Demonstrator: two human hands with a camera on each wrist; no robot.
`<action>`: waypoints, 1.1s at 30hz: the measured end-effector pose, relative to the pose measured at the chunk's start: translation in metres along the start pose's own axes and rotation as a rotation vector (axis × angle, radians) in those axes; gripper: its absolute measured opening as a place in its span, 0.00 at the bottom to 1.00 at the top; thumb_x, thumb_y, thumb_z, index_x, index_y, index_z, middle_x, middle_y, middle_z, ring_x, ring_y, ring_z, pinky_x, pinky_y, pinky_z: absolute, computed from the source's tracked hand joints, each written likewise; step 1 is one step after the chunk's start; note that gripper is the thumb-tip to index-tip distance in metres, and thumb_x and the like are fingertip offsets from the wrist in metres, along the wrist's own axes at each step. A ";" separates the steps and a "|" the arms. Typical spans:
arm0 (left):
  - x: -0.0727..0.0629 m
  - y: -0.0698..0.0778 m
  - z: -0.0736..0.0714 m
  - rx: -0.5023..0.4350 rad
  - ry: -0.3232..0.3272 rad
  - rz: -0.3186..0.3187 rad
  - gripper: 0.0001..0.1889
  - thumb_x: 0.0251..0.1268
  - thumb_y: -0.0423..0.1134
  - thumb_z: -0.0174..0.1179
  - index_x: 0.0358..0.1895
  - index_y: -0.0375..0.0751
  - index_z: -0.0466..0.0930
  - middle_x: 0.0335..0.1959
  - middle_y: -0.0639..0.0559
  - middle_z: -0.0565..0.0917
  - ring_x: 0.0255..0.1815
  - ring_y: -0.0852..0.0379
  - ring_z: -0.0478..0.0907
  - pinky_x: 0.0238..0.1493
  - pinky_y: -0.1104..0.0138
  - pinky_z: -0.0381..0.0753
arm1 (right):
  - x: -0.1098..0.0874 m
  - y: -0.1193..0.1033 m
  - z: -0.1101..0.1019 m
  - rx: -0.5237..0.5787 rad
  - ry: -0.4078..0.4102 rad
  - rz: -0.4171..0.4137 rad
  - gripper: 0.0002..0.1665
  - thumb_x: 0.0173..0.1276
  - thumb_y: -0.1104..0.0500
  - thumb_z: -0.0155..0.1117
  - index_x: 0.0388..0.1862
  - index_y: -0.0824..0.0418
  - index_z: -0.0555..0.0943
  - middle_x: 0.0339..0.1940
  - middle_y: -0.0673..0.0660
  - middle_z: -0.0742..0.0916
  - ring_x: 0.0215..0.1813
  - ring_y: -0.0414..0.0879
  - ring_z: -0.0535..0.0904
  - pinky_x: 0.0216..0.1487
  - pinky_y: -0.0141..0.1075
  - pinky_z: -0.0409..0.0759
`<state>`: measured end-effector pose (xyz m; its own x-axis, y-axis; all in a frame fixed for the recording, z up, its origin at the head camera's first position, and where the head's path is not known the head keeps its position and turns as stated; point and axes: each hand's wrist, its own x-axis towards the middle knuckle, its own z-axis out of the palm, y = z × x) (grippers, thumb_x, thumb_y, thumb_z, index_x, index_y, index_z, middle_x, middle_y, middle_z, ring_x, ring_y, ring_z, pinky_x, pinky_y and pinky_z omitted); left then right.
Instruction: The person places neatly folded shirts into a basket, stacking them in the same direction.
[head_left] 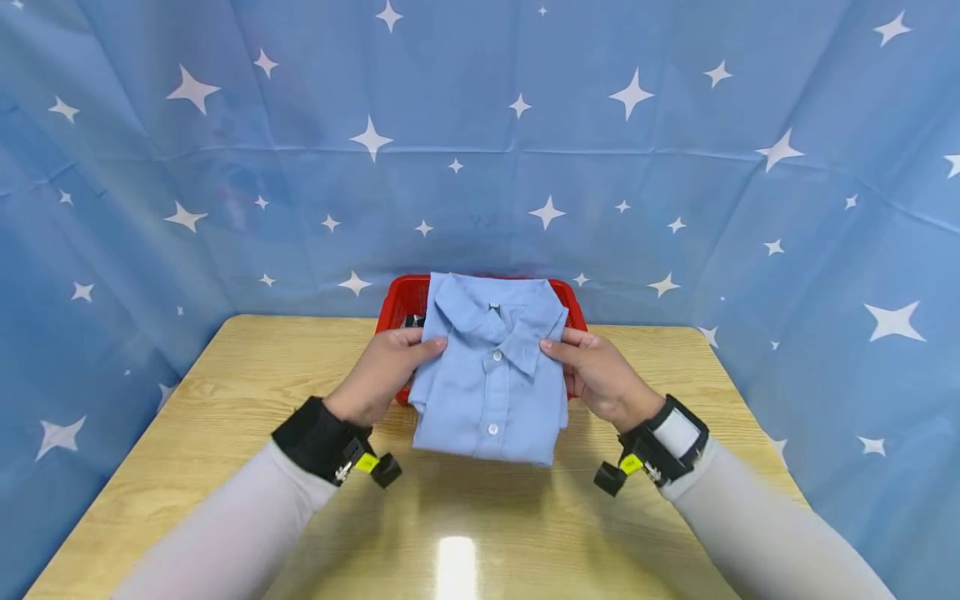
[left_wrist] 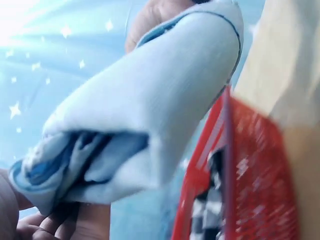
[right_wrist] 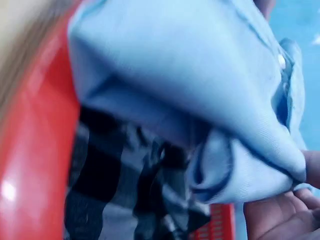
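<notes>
A folded light-blue button-up shirt (head_left: 491, 392), collar at the far end, is held up in front of and over a red plastic basket (head_left: 387, 310). My left hand (head_left: 390, 371) grips its left side, thumb on top and fingers beneath. On the opposite side my right hand (head_left: 600, 375) pinches the shirt near the collar in the same way. In the left wrist view the folded layers of the shirt (left_wrist: 135, 95) show from the side. Inside the basket lies a black-and-white checked cloth (right_wrist: 125, 180), seen under the shirt in the right wrist view.
The basket stands at the back of a light wooden table (head_left: 285, 375), close to a blue curtain (head_left: 480, 192) with white stars. Each wrist wears a black strap with a small camera (head_left: 386, 471).
</notes>
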<state>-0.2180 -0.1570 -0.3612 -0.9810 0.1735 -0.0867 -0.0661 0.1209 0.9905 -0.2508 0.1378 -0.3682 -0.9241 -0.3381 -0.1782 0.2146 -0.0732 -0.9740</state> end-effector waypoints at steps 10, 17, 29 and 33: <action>0.080 0.012 -0.002 0.095 0.172 -0.064 0.15 0.79 0.43 0.57 0.50 0.33 0.85 0.47 0.46 0.80 0.53 0.49 0.77 0.60 0.57 0.78 | 0.090 -0.022 -0.010 -0.131 0.174 0.084 0.31 0.79 0.58 0.63 0.77 0.63 0.71 0.61 0.56 0.84 0.51 0.42 0.85 0.51 0.34 0.86; 0.110 0.005 0.009 0.064 0.215 -0.203 0.16 0.82 0.43 0.49 0.44 0.30 0.74 0.47 0.45 0.71 0.69 0.46 0.66 0.74 0.55 0.65 | 0.127 -0.014 -0.013 -0.294 0.260 0.174 0.22 0.77 0.60 0.65 0.66 0.65 0.77 0.40 0.50 0.79 0.40 0.42 0.77 0.45 0.34 0.79; 0.126 -0.023 0.007 0.011 0.126 -0.358 0.35 0.83 0.47 0.47 0.84 0.37 0.50 0.86 0.45 0.53 0.86 0.45 0.51 0.84 0.49 0.55 | 0.143 0.002 -0.014 -0.376 0.238 0.321 0.26 0.79 0.66 0.56 0.73 0.66 0.72 0.65 0.62 0.79 0.61 0.54 0.78 0.73 0.50 0.76; 0.118 -0.020 0.011 0.209 0.082 -0.284 0.35 0.83 0.48 0.47 0.83 0.33 0.53 0.85 0.41 0.56 0.85 0.44 0.55 0.83 0.49 0.58 | 0.136 -0.001 -0.010 -0.564 0.174 0.263 0.31 0.78 0.65 0.56 0.78 0.69 0.65 0.75 0.66 0.73 0.72 0.59 0.73 0.76 0.56 0.72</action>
<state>-0.3307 -0.1283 -0.3926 -0.9408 0.0263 -0.3379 -0.3077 0.3516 0.8841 -0.3795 0.1015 -0.3927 -0.9111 -0.1174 -0.3950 0.2855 0.5114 -0.8105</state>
